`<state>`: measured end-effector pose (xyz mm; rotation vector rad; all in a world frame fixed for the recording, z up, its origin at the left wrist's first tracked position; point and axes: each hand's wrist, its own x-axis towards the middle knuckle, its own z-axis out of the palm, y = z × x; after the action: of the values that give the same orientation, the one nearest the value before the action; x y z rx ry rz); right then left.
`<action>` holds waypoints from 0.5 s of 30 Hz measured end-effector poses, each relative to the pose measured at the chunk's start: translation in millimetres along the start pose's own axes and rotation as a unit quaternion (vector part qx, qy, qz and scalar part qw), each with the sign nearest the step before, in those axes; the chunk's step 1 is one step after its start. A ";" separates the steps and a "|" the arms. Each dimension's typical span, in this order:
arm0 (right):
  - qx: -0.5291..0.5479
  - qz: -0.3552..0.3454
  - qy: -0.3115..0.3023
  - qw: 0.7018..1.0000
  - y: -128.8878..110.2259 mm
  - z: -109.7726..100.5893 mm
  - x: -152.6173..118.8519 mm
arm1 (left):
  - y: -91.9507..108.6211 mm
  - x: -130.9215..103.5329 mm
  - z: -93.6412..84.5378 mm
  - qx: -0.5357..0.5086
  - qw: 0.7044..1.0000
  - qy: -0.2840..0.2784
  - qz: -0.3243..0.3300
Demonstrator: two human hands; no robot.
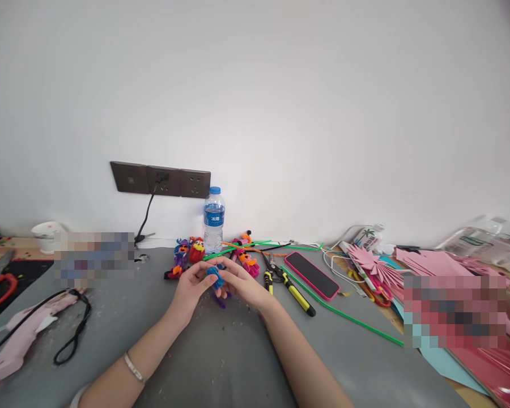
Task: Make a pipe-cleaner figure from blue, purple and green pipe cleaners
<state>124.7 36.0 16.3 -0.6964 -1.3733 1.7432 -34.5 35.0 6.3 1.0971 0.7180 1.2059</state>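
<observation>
A small blue fuzzy piece (215,276) is pinched between my two hands above the grey mat (195,351). My left hand (194,286) grips its left side, with the thumb on its front. My right hand (238,280) holds the other side with closed fingers. A purple piece (220,301) shows just below my fingers; whether it is joined to the blue one is unclear. Behind my hands stand colourful fuzzy figures: a blue and purple one (181,256), a red one (196,249) and an orange and pink one (249,263).
A water bottle (214,221) stands by the wall. Yellow-black pliers (295,292), a pink-cased phone (312,275) and a green stem (348,318) lie right. A pink glue gun (23,334) with black cord lies left; red-handled scissors (0,289) are beyond. Pink papers (433,269) cover the right.
</observation>
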 end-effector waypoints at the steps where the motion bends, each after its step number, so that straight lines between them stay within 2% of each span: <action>1: -0.005 0.000 0.005 1.000 0.8 -0.3 0.4 | 1.1 -0.4 0.8 0.000 1.000 -0.017 -0.007; 7: -0.018 -0.010 0.009 1.000 3.0 -0.7 2.4 | 4.3 -1.5 3.8 0.024 0.997 -0.066 -0.019; 15: -0.019 -0.024 0.011 0.999 3.9 -0.3 3.2 | 2.5 -0.6 3.2 0.028 0.998 -0.050 -0.015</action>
<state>122.3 38.4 12.6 -0.6960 -1.4009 1.6715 -32.7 33.5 9.7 1.1812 0.6917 1.1036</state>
